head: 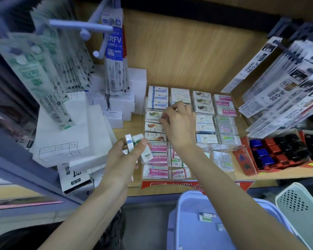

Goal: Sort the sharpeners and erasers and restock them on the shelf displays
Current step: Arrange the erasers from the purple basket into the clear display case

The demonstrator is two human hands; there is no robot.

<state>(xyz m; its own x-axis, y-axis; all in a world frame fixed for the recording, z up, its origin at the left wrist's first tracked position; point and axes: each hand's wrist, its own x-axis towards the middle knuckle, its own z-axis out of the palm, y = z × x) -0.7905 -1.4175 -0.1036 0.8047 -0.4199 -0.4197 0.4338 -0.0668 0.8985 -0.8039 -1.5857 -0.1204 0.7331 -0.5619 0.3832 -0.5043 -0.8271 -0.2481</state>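
Note:
A clear divided display tray [239, 114] on the wooden shelf holds rows of wrapped erasers, among them pink "Hard Eraser" packs [158, 158]. My left hand [124, 159] grips a small bunch of white erasers [135, 141] just left of the tray. My right hand [179, 124] reaches over the tray's middle. Its curled fingers pinch at an eraser [154, 115] in the left column. Whether that eraser is lifted is hidden by the fingers.
White boxes [74, 134] are stacked at the left under hanging refill packs [114, 51]. More packs [285, 83] hang at the right above a red box of sharpeners [276, 152]. A blue basket [206, 221] with a few erasers and a white basket [302, 208] sit below.

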